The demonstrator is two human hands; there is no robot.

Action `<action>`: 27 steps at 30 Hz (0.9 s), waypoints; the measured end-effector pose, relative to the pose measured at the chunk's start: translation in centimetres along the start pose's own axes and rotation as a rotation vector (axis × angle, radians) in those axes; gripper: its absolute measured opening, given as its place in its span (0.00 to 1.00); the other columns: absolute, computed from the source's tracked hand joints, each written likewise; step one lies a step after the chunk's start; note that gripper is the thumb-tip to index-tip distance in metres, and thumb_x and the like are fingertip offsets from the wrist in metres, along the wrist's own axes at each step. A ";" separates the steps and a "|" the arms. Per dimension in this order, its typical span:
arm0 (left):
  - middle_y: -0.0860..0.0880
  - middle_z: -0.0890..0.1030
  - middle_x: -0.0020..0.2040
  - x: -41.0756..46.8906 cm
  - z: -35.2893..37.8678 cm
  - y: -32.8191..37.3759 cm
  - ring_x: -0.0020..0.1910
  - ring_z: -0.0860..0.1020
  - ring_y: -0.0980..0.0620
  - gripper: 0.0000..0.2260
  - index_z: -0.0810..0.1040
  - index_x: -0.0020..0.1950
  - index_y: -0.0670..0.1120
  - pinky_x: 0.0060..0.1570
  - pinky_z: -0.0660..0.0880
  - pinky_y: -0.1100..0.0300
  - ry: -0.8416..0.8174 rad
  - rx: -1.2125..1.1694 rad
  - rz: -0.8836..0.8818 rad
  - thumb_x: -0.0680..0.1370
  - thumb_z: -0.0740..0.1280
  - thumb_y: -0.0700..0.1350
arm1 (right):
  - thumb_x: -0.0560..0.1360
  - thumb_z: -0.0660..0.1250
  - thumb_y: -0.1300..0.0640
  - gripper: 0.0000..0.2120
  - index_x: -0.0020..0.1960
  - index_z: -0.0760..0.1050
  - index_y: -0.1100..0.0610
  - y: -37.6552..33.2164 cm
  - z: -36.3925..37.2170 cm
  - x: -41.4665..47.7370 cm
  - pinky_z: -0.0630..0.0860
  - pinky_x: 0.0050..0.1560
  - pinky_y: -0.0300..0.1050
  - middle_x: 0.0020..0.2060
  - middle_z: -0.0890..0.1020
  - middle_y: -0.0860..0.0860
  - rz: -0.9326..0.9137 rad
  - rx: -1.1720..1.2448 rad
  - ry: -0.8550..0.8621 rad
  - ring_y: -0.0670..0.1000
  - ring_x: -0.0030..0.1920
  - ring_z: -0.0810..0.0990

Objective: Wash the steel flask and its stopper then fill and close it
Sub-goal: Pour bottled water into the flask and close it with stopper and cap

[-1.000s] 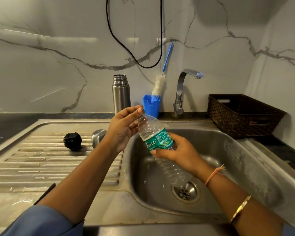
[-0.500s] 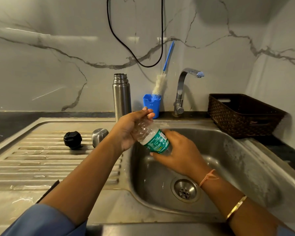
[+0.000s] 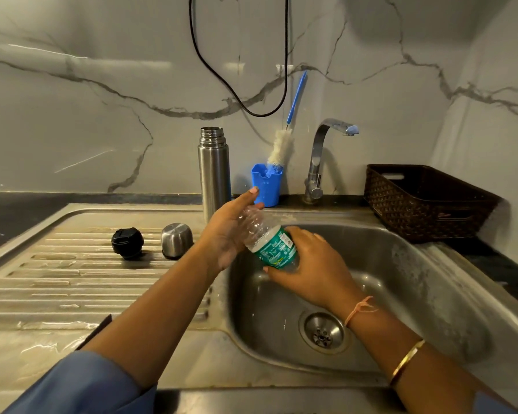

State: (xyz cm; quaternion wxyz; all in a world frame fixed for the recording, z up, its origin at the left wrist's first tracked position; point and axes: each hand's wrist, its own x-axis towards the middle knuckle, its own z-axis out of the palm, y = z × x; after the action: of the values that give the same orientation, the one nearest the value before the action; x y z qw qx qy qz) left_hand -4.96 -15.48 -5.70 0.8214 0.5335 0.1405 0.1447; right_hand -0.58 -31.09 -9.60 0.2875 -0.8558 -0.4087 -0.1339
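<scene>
The steel flask (image 3: 214, 171) stands upright and uncapped at the back rim of the sink, left of the tap. Its black stopper (image 3: 127, 242) and steel cup lid (image 3: 176, 240) lie on the ribbed draining board. Over the basin's left edge I hold a clear plastic water bottle (image 3: 269, 243) with a green label, tilted with its neck up and to the left. My right hand (image 3: 308, 267) grips the bottle's body below the label. My left hand (image 3: 231, 231) is at the bottle's neck, fingers around the top; the cap itself is hidden.
A blue cup (image 3: 266, 185) holding a bottle brush (image 3: 281, 146) stands beside the tap (image 3: 320, 162). A dark woven basket (image 3: 425, 201) sits at the right on the counter. The steel basin (image 3: 401, 288) has a drain (image 3: 323, 331). A black cable (image 3: 286, 55) hangs on the wall.
Both hands have carried the bottle up and back toward the basin's left rim, tilting its neck further left. The flask, stopper and lid have not moved.
</scene>
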 end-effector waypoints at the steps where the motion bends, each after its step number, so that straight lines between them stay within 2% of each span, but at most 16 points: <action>1: 0.47 0.82 0.53 0.1 0.1 -0.2 0.52 0.79 0.49 0.14 0.77 0.54 0.46 0.56 0.75 0.51 0.026 -0.007 0.001 0.74 0.68 0.52 | 0.68 0.70 0.39 0.29 0.64 0.69 0.50 0.1 0.0 0.1 0.74 0.51 0.44 0.55 0.77 0.47 -0.010 -0.094 0.037 0.48 0.54 0.74; 2: 0.47 0.82 0.52 0.1 0.1 -0.4 0.50 0.79 0.50 0.11 0.78 0.51 0.46 0.55 0.75 0.51 0.022 -0.011 0.010 0.76 0.67 0.52 | 0.68 0.70 0.39 0.30 0.65 0.68 0.51 0.2 0.0 0.1 0.74 0.51 0.44 0.55 0.76 0.48 -0.016 -0.124 0.046 0.49 0.55 0.74; 4: 0.46 0.83 0.52 0.0 0.1 -0.3 0.52 0.79 0.50 0.08 0.79 0.48 0.45 0.56 0.74 0.53 -0.041 -0.017 0.046 0.78 0.64 0.47 | 0.67 0.72 0.41 0.28 0.63 0.70 0.50 0.5 -0.1 -0.1 0.76 0.52 0.45 0.54 0.78 0.47 0.004 0.042 -0.013 0.47 0.53 0.76; 6: 0.46 0.83 0.54 -0.2 -0.1 0.0 0.57 0.79 0.50 0.08 0.80 0.49 0.44 0.58 0.74 0.53 -0.108 0.011 0.079 0.78 0.62 0.44 | 0.65 0.74 0.43 0.27 0.61 0.72 0.47 0.7 -0.3 -0.2 0.78 0.51 0.46 0.51 0.81 0.45 0.048 0.268 -0.122 0.44 0.49 0.79; 8: 0.47 0.83 0.56 -0.5 -0.2 0.0 0.59 0.78 0.50 0.09 0.80 0.53 0.45 0.60 0.74 0.51 -0.136 0.056 0.088 0.78 0.63 0.45 | 0.64 0.76 0.43 0.25 0.58 0.73 0.46 1.1 -0.2 -0.2 0.79 0.51 0.46 0.48 0.82 0.44 0.076 0.332 -0.157 0.42 0.47 0.81; 9: 0.47 0.82 0.57 -0.7 -0.3 -0.2 0.59 0.78 0.49 0.12 0.79 0.56 0.45 0.62 0.72 0.49 -0.147 0.093 0.079 0.76 0.65 0.49 | 0.64 0.76 0.43 0.24 0.56 0.74 0.46 1.2 0.0 -0.2 0.79 0.50 0.46 0.48 0.82 0.44 0.103 0.348 -0.142 0.42 0.46 0.81; 11: 0.46 0.79 0.60 -1.1 -0.6 -0.9 0.61 0.76 0.48 0.28 0.73 0.65 0.48 0.64 0.69 0.46 -0.173 0.230 0.032 0.70 0.67 0.61 | 0.66 0.75 0.44 0.21 0.54 0.72 0.46 1.0 0.1 0.0 0.79 0.48 0.43 0.47 0.81 0.44 0.184 0.406 -0.049 0.43 0.46 0.80; 13: 0.47 0.72 0.68 -1.4 -0.8 -1.8 0.67 0.69 0.48 0.43 0.60 0.74 0.53 0.66 0.62 0.46 -0.213 0.372 -0.030 0.64 0.67 0.70 | 0.67 0.74 0.45 0.22 0.57 0.71 0.47 0.6 0.1 0.4 0.77 0.47 0.39 0.49 0.80 0.45 0.170 0.412 0.139 0.44 0.48 0.79; 15: 0.48 0.65 0.73 -1.5 -1.1 -2.4 0.72 0.62 0.48 0.46 0.49 0.76 0.56 0.70 0.58 0.45 -0.271 0.478 -0.043 0.66 0.68 0.67 | 0.67 0.75 0.47 0.27 0.62 0.70 0.52 0.4 0.0 0.7 0.75 0.50 0.37 0.53 0.76 0.46 0.077 0.389 0.299 0.44 0.52 0.76; 16: 0.48 0.65 0.72 -1.6 -1.2 -2.4 0.71 0.62 0.50 0.46 0.46 0.77 0.56 0.69 0.59 0.49 -0.312 0.538 -0.043 0.67 0.69 0.63 | 0.67 0.75 0.48 0.28 0.62 0.69 0.54 0.7 0.1 0.9 0.74 0.50 0.37 0.53 0.75 0.47 0.065 0.366 0.311 0.45 0.53 0.75; 18: 0.51 0.68 0.66 -1.8 -1.5 -2.5 0.64 0.68 0.54 0.47 0.44 0.77 0.53 0.65 0.65 0.56 -0.372 0.638 -0.089 0.69 0.74 0.49 | 0.66 0.75 0.47 0.26 0.59 0.71 0.53 1.5 0.6 1.1 0.76 0.48 0.40 0.53 0.77 0.49 0.179 0.336 0.158 0.48 0.52 0.78; 20: 0.50 0.68 0.67 -1.8 -1.6 -2.9 0.65 0.68 0.52 0.50 0.42 0.77 0.51 0.67 0.66 0.55 -0.392 0.779 -0.135 0.68 0.75 0.38 | 0.65 0.75 0.45 0.25 0.58 0.71 0.51 1.7 1.3 1.0 0.78 0.50 0.47 0.53 0.78 0.51 0.292 0.351 -0.004 0.51 0.52 0.79; 22: 0.51 0.68 0.69 -2.0 -1.5 -3.3 0.68 0.67 0.49 0.50 0.42 0.77 0.51 0.67 0.68 0.55 -0.390 0.859 -0.134 0.68 0.75 0.38 | 0.67 0.74 0.47 0.25 0.59 0.70 0.50 0.9 1.4 1.2 0.78 0.53 0.47 0.55 0.77 0.51 0.273 0.462 -0.016 0.49 0.53 0.78; 24: 0.52 0.71 0.65 -2.2 -1.6 -3.5 0.65 0.71 0.52 0.44 0.46 0.76 0.51 0.62 0.72 0.57 -0.377 0.798 -0.104 0.71 0.74 0.40 | 0.70 0.72 0.50 0.22 0.59 0.67 0.49 -1.2 0.9 1.6 0.77 0.51 0.41 0.56 0.77 0.51 0.257 0.673 -0.030 0.46 0.52 0.78; 26: 0.50 0.73 0.66 -2.6 -2.0 -3.1 0.63 0.73 0.53 0.41 0.47 0.75 0.52 0.59 0.74 0.58 -0.364 0.767 -0.081 0.73 0.72 0.42 | 0.74 0.68 0.50 0.20 0.62 0.64 0.50 -3.0 0.4 2.1 0.76 0.49 0.37 0.56 0.78 0.50 0.279 0.882 -0.127 0.44 0.51 0.79; 27: 0.49 0.73 0.66 -2.9 -2.5 -2.6 0.63 0.74 0.53 0.40 0.48 0.75 0.52 0.59 0.74 0.58 -0.358 0.760 -0.072 0.73 0.71 0.42 | 0.74 0.65 0.47 0.23 0.65 0.63 0.50 -3.5 0.4 2.3 0.76 0.52 0.40 0.56 0.78 0.49 0.284 0.946 -0.186 0.44 0.52 0.79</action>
State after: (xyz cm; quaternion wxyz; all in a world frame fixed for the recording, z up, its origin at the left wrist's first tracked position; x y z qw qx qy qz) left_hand -8.37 -15.56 -8.82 0.5823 0.8099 0.0575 -0.0411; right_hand -1.86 -27.61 -7.49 0.6217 -0.6872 -0.3280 0.1833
